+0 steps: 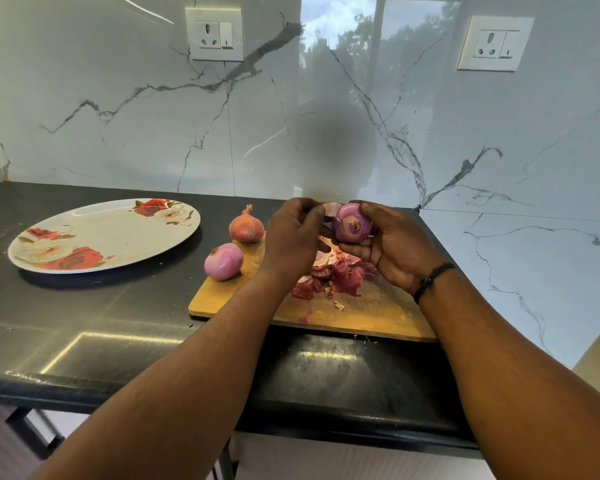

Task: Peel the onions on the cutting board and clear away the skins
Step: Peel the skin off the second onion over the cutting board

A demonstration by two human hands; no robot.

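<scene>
Two bare forearms reach over a wooden cutting board (378,313), right hand (392,251) cupping a firm, probably slippery half-peeled onion (352,225) above it while the left hand (291,237) pinches its thin, tear-prone skin (331,209) at the loose edge.

The left hand (291,237) covers part of the cutting board (378,313) and some of the onion skins (336,275) piled on it. The fingers (371,211) of the right hand (399,251) wrap round the held onion (352,223), so its far side is hidden. The left fingertips are curled away, so how they pinch the loose skin (331,210) cannot be seen. Both arms are cut off at the bottom edge. The table (84,323) runs off the left edge.
</scene>
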